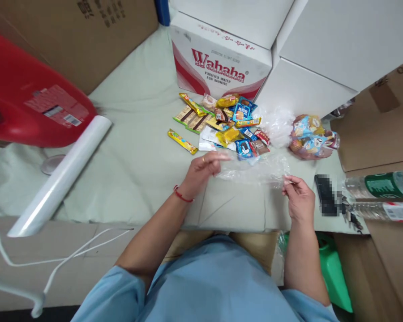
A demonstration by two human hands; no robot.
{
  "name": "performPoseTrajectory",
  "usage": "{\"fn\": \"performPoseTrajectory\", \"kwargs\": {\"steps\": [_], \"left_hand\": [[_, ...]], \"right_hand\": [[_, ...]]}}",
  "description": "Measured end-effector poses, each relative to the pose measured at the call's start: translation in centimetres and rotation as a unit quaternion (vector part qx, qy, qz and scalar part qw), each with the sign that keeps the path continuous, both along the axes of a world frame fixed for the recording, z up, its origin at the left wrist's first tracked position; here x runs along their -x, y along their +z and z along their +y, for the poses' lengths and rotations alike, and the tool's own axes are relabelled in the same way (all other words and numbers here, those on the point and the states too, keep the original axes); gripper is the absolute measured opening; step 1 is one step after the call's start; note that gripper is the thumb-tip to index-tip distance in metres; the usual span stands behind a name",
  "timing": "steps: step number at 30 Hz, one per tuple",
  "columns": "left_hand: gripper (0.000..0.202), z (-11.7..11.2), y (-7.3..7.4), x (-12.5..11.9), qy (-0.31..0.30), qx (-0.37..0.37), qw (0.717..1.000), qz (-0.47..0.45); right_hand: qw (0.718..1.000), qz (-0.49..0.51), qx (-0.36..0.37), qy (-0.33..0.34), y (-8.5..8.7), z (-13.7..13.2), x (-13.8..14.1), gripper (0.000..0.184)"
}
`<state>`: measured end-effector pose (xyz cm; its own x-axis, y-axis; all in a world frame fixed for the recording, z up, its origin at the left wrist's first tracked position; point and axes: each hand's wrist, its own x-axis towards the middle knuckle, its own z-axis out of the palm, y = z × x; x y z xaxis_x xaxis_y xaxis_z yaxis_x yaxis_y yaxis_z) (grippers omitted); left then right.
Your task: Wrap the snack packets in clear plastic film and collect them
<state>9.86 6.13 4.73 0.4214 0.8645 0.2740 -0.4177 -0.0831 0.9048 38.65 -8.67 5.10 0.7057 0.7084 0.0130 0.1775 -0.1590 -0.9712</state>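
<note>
A clear plastic bag point(255, 170) is stretched sideways between my two hands, just above the cloth-covered table. My left hand point(203, 170), with a red cord on the wrist, pinches the bag's left end, its index finger pointing right. At the opposite end my right hand point(297, 192) pinches the edge between thumb and fingers. Right behind the bag lies a heap of wrapped snacks point(228, 136), in yellow, blue, white and brown wrappers. One yellow snack bar point(182, 141) lies apart on the left. The bag looks flat; its opening cannot be made out.
A Wahaha carton point(221, 67) stands behind the snacks. To the right are crumpled clear bags point(277, 125), a bag of packaged snacks point(312, 136), a black phone-like object point(325, 194) and plastic bottles point(383, 185). At left are a red jug point(36, 94) and a white roll point(60, 176).
</note>
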Motion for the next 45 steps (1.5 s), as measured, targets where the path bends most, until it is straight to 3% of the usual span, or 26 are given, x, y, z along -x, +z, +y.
{"fn": "performPoseTrajectory", "kwargs": {"steps": [2, 4, 6, 9, 12, 14, 16, 18, 21, 24, 26, 29, 30, 34, 36, 40, 42, 45], "left_hand": [[0.022, -1.7, 1.3, 0.5, -0.064, -0.170, 0.976, 0.121], [0.025, -4.1, 2.1, 0.7, -0.129, -0.329, 0.904, 0.241], [0.028, -6.8, 1.9, 0.6, -0.175, -0.431, 0.823, 0.325], [0.022, -10.3, 0.4, 0.3, -0.179, -0.514, 0.748, 0.380], [0.027, -12.2, -1.0, 0.4, -0.161, -0.532, 0.715, 0.424], [0.033, -12.6, -1.2, 0.7, -0.154, -0.520, 0.719, 0.434], [0.034, -12.6, -1.0, 1.1, -0.148, -0.498, 0.742, 0.424], [0.033, -12.4, -1.0, 1.4, -0.122, -0.453, 0.782, 0.411], [0.033, -11.8, -1.3, 1.2, 0.003, -0.346, 0.833, 0.432], [0.046, -10.7, -1.7, 0.1, 0.123, -0.276, 0.814, 0.496], [0.060, -9.8, -1.8, -0.8, 0.118, -0.254, 0.807, 0.519], [0.025, -8.3, -1.7, -1.2, 0.037, -0.185, 0.840, 0.509], [0.025, -7.9, -1.7, -1.0, 0.027, -0.146, 0.856, 0.496], [0.036, -6.6, -1.7, 0.8, 0.106, -0.004, 0.897, 0.428], [0.037, -6.1, -1.8, 2.0, 0.162, 0.024, 0.892, 0.421], [0.035, -5.7, -2.4, 4.0, 0.239, 0.029, 0.848, 0.471], [0.029, -5.9, -2.8, 4.9, 0.276, -0.022, 0.822, 0.498], [0.037, -6.7, -3.1, 5.7, 0.359, -0.190, 0.752, 0.519]], "right_hand": [[0.999, -0.026, 0.027, -0.030, -0.1, -0.6, -0.4, 0.038], [0.999, 0.006, 0.044, -0.023, 0.0, -1.1, 0.0, 0.042], [0.994, 0.072, 0.066, 0.038, 0.2, -1.4, 1.2, 0.054], [0.979, 0.118, 0.100, 0.133, 0.2, -1.6, 3.8, 0.068], [0.977, 0.005, 0.118, 0.180, -0.2, -1.4, 6.5, 0.073], [0.962, -0.111, 0.134, 0.209, -0.6, -1.2, 7.8, 0.076], [0.944, -0.198, 0.145, 0.220, -1.0, -1.0, 8.3, 0.055], [0.941, -0.223, 0.140, 0.212, -1.4, -0.8, 8.2, 0.031], [0.957, -0.168, 0.100, 0.212, -1.9, -0.7, 7.6, 0.026], [0.965, -0.109, 0.050, 0.232, -2.0, -0.6, 7.7, 0.023], [0.965, -0.086, 0.023, 0.247, -1.9, -0.5, 8.0, 0.021], [0.967, -0.066, 0.015, 0.245, -1.9, -0.4, 7.9, 0.021], [0.971, -0.057, 0.027, 0.232, -2.0, -0.4, 7.7, 0.022], [0.983, 0.012, 0.094, 0.160, -2.7, -0.6, 5.9, 0.031], [0.984, 0.039, 0.099, 0.141, -3.0, -0.7, 5.1, 0.033], [0.980, 0.067, 0.109, 0.152, -3.3, -0.6, 4.5, 0.040], [0.975, 0.091, 0.125, 0.158, -3.2, -0.4, 4.4, 0.050], [0.975, 0.138, 0.124, 0.121, -3.0, -0.1, 4.1, 0.068]]}}
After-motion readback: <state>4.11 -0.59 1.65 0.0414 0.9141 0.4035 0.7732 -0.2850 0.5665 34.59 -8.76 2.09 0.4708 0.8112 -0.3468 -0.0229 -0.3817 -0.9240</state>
